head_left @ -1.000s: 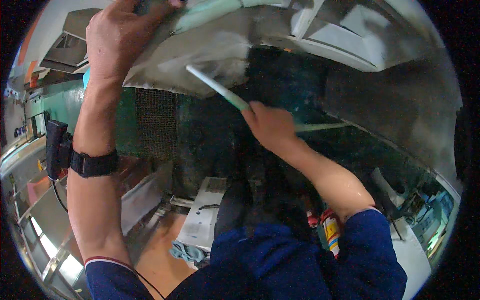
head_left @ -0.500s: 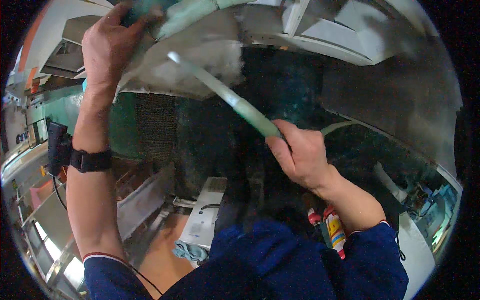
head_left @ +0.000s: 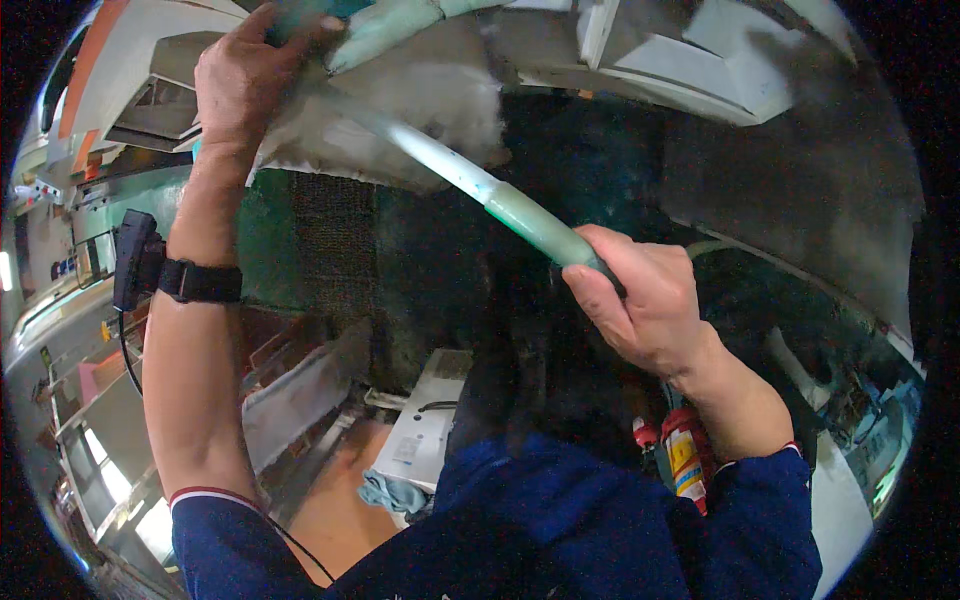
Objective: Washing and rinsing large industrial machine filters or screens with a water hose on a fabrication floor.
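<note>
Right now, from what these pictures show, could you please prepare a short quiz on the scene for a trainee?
1. Which of the hands grips the pale green round tube with a whitish section?
2. True or false: the black strap goes around the left forearm.
3. What lies crumpled at the lower end, in the picture, of the white rectangular box?
(a) an orange glove
(b) a blue-grey cloth
(c) a coil of red rope

Key: 1. The right hand. 2. True. 3. (b).
</note>
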`<act>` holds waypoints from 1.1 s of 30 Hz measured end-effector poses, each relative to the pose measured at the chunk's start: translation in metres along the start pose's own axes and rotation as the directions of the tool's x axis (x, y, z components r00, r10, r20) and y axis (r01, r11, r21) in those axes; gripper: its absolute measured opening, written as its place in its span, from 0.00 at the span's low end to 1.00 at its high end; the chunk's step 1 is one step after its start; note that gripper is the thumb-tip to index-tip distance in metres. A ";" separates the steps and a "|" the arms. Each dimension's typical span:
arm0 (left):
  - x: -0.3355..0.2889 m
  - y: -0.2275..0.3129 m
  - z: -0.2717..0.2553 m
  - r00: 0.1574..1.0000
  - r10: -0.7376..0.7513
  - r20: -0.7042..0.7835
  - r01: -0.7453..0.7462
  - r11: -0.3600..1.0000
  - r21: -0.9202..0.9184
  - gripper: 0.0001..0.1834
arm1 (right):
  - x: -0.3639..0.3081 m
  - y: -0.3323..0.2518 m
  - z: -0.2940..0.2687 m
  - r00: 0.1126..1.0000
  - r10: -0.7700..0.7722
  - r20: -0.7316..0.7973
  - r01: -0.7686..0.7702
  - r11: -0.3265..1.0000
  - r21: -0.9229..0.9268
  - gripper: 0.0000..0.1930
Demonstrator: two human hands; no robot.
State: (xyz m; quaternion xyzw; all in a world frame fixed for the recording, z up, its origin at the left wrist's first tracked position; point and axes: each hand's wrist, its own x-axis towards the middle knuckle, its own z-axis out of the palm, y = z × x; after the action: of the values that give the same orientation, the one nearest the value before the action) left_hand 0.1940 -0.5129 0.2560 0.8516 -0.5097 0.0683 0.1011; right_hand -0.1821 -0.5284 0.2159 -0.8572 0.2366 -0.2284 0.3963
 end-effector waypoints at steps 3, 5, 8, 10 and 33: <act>-0.002 -0.005 0.003 1.000 -0.020 -0.009 0.020 0.999 -0.028 0.32 | 0.011 0.001 0.002 0.999 0.032 0.044 -0.030 0.999 -0.042 0.07; -0.004 0.003 0.004 0.999 -0.031 -0.024 0.029 0.998 -0.053 0.32 | 0.018 -0.003 0.001 0.999 0.025 0.040 -0.023 0.999 -0.044 0.09; -0.004 0.002 0.003 0.996 0.058 -0.071 -0.058 0.998 0.000 0.30 | 0.025 -0.016 -0.008 0.999 0.020 0.040 -0.019 1.000 -0.013 0.13; -0.006 0.002 0.000 0.994 0.077 -0.072 -0.076 0.997 0.019 0.29 | 0.032 -0.022 -0.015 0.996 0.040 0.081 -0.039 0.999 -0.026 0.15; -0.047 0.036 -0.009 0.999 -0.031 -0.031 0.030 0.999 -0.046 0.27 | 0.042 -0.009 0.013 0.928 0.164 0.335 -0.085 0.967 -0.239 0.22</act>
State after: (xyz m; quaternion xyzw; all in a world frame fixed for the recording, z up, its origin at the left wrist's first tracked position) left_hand 0.1404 -0.4874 0.2580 0.8556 -0.4964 0.0688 0.1296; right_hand -0.1392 -0.5404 0.2239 -0.9059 0.2397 -0.0179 0.3487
